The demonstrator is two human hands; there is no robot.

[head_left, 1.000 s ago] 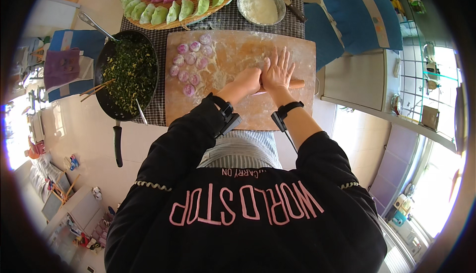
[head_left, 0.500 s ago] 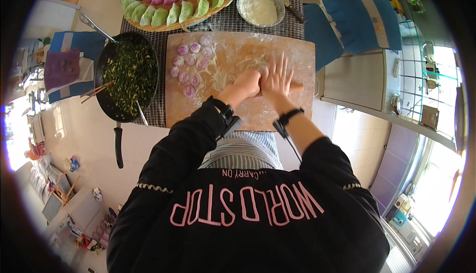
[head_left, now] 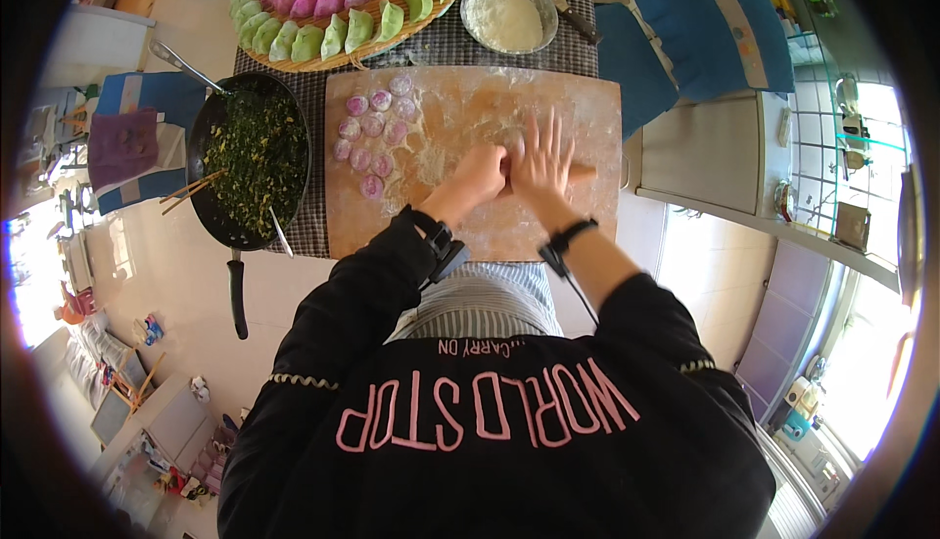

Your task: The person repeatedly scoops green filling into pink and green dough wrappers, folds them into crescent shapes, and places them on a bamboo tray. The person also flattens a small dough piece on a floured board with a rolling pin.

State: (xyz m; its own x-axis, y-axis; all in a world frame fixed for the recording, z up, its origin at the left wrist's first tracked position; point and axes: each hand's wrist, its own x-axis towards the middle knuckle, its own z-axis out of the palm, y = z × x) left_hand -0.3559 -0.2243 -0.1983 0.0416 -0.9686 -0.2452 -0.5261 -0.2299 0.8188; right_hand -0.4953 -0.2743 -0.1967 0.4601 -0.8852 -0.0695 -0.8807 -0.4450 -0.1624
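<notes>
On a floured wooden board (head_left: 460, 231), my right hand (head_left: 540, 169) lies flat with its fingers stretched out, palm pressed over a wooden rolling pin (head_left: 582, 175). The pin's right end sticks out beside the palm; the rest is hidden. Close against it on the left, my left hand (head_left: 474, 183) is closed, its fingers curled in. Whatever it pinches is covered by the hands. Several small pink-and-white dough pieces (head_left: 372, 124) sit in a cluster on the board's left part, apart from both hands.
A black pan (head_left: 200, 196) of chopped green filling, with a spoon and chopsticks, stands left of the board. Behind the board are a woven tray (head_left: 323, 32) of pink and green dumplings and a bowl of flour (head_left: 505, 18). Blue-covered chairs (head_left: 705, 30) flank the table.
My left hand has shifted slightly left and nearer to me, its fist turned a little. My right hand stays flat on the rolling pin. The whole view has moved slightly.
</notes>
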